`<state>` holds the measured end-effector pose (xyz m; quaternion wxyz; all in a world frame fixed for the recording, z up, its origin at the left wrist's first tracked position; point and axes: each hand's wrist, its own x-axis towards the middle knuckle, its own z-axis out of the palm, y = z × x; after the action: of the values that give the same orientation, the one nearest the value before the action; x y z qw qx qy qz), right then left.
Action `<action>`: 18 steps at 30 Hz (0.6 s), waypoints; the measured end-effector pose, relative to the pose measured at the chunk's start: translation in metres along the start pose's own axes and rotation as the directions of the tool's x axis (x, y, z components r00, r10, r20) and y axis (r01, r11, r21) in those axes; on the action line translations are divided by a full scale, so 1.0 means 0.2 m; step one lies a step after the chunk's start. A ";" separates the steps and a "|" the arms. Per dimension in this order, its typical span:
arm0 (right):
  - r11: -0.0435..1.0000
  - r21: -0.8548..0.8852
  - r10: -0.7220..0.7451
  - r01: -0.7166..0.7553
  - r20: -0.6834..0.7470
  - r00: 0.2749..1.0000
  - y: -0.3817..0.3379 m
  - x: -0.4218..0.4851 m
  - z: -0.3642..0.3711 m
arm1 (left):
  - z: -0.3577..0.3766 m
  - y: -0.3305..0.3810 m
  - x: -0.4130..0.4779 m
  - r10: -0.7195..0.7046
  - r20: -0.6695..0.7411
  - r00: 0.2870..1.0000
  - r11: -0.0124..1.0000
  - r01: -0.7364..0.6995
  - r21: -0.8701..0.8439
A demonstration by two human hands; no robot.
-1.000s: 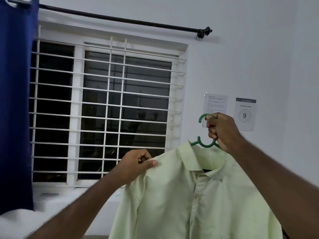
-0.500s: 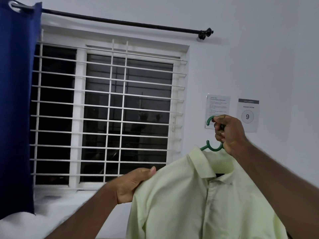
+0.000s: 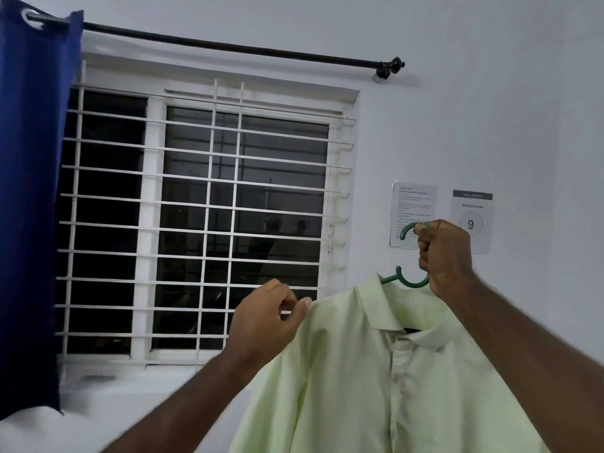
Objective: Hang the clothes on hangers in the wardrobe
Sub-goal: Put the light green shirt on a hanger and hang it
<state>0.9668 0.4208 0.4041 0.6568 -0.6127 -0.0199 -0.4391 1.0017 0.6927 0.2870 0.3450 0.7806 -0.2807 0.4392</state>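
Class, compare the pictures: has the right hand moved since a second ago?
Yes. The right hand has drifted rightward with the green hanger, from clear of the workstation sign to overlapping its lower left edge.

Shirt hem beyond bottom edge

A pale green shirt, collared and buttoned up, hangs front-facing at five o'clock in view, held aloft. Its shoulders drape over a green plastic hanger, whose hook curls at the shirt's twelve o'clock.
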 end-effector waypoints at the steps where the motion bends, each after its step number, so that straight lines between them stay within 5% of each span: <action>1: 1.000 0.026 0.000 -0.001 0.029 1.000 0.00 -0.01 0.01 | 0.01 0.01 0.02 0.015 0.063 0.998 1.000 -0.015 -0.005; 6: 0.995 0.095 -0.051 0.037 0.148 0.988 -0.03 -0.08 0.10 | 0.12 0.15 0.17 -0.020 0.426 0.905 1.000 0.028 -0.011; 11: 0.995 0.036 -0.101 0.095 0.238 0.966 -0.09 -0.08 0.08 | 0.16 0.22 0.26 -0.040 0.297 0.954 0.999 0.039 0.010; 15: 0.873 -0.427 -0.056 0.236 0.393 0.918 -0.08 0.00 -0.15 | 0.18 0.16 0.28 -0.063 0.196 0.978 0.998 0.063 0.009; 18: 0.724 -0.685 0.321 0.085 0.444 0.837 0.05 0.02 -0.40 | 0.19 0.09 0.29 -0.093 0.156 0.983 0.995 0.088 0.039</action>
<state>0.9347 0.3522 0.3782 0.3815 -0.9062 0.0012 -0.1822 1.0331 0.6435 0.3296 0.3289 0.8301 -0.2646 0.3643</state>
